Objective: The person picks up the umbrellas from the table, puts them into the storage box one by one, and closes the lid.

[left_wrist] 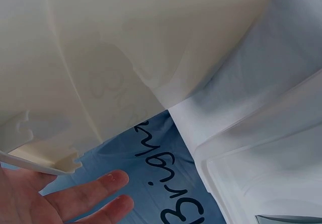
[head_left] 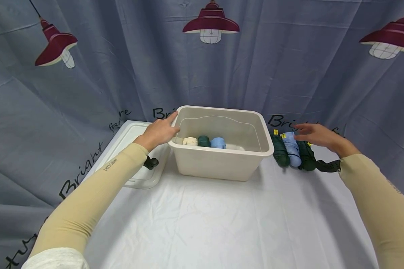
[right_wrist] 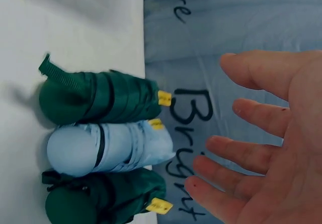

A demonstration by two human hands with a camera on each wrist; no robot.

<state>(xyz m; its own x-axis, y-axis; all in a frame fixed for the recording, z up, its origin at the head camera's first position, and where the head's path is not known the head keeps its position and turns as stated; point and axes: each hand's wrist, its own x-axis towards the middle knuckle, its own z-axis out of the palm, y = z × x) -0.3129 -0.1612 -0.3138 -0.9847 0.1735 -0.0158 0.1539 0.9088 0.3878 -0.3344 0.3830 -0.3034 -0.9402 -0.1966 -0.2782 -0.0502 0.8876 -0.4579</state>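
A beige plastic bin [head_left: 215, 164] stands mid-table. Inside it lie a cream folded umbrella [head_left: 190, 141], a dark green one [head_left: 204, 141] and a light blue one [head_left: 218, 142]. My left hand [head_left: 159, 130] rests with straight fingers [left_wrist: 95, 191] against the bin's [left_wrist: 100, 58] left rim corner. Right of the bin lie three folded umbrellas side by side: dark green [head_left: 280, 151], light blue [head_left: 292, 148], dark green [head_left: 306, 156]. My right hand [head_left: 314, 135] hovers just above them, fingers [right_wrist: 261, 113] spread, holding nothing. The right wrist view shows the green [right_wrist: 100, 97], blue [right_wrist: 110, 146] and green [right_wrist: 105, 199] umbrellas.
The bin's clear lid [head_left: 134, 149] lies flat to the left of the bin, beside my left forearm, and shows in the left wrist view as the lid [left_wrist: 271, 168]. A white cloth [head_left: 215, 216] covers the table. A blue printed curtain [head_left: 289, 74] hangs close behind.
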